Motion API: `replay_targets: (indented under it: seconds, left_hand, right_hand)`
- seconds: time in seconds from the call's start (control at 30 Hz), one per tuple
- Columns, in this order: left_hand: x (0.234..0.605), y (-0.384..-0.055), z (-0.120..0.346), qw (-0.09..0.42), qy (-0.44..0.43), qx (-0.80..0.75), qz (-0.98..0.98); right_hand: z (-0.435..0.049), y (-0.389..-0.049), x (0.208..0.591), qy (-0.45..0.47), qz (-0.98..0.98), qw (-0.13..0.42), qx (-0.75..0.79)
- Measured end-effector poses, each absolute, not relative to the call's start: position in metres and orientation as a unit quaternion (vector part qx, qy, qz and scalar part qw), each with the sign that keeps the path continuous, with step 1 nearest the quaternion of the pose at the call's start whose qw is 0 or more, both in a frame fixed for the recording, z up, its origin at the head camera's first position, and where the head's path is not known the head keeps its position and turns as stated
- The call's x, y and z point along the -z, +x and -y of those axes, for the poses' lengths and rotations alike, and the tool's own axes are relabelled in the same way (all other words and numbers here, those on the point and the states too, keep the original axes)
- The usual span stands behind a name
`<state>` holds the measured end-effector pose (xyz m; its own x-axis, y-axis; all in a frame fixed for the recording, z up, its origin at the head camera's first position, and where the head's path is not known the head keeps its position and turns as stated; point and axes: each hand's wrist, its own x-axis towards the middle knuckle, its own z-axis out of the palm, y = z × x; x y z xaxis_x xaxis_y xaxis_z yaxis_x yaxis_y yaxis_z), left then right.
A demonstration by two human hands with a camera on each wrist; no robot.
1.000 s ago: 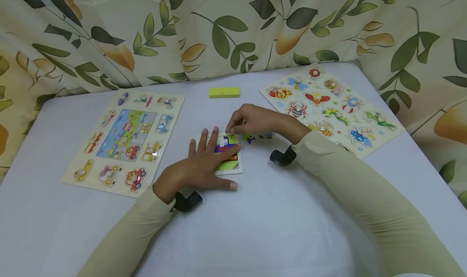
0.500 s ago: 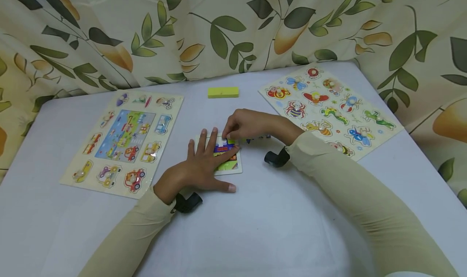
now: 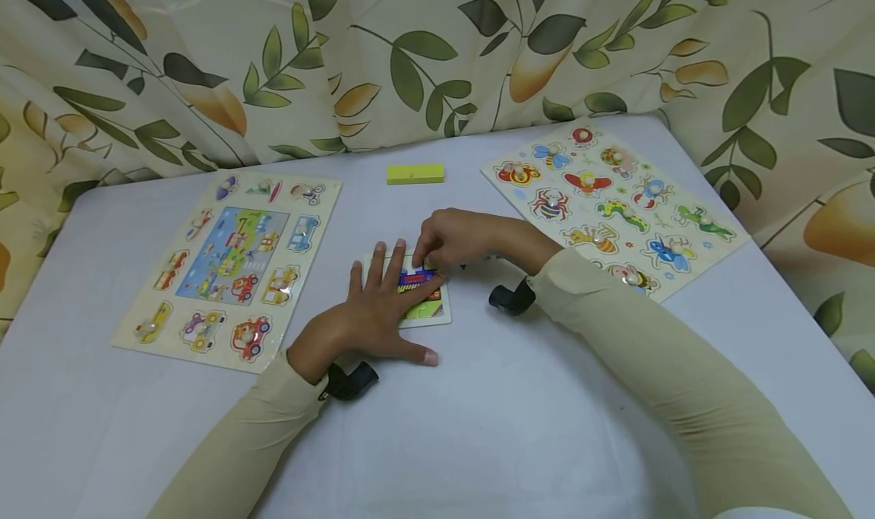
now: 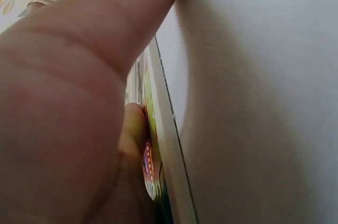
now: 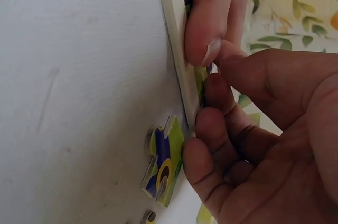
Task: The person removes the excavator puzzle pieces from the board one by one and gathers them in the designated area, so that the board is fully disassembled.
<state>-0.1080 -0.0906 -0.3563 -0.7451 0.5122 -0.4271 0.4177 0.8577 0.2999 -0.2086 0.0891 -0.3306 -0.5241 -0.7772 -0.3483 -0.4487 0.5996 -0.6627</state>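
Head view: puzzle board lies under fingers of left hand.

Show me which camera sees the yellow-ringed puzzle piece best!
The right wrist view: the puzzle piece is close up, its ring clear. Head view: only tiny bits show beside the right hand, too small to tell. Left wrist view: it isn't visible.

No legible text, labels, brands, numbers or signs in head view or either wrist view.
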Motion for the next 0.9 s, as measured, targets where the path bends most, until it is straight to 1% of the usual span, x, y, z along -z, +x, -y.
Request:
replay_targets:
  seconds: [0.7, 0.9]
  left_hand:
    - [0.3547, -0.1068, 0.0894, 0.258, 0.251, -0.101, -0.927]
    - [0.3529, -0.1065, 0.0893, 0.259, 0.249, -0.1, -0.928]
  right_hand:
    - [-0.0834, -0.2048, 0.3227, -0.353, -0.85, 0.319, 0.227]
    - [-0.0842, -0.2055, 0.3212, -0.359, -0.854, 0.304, 0.223]
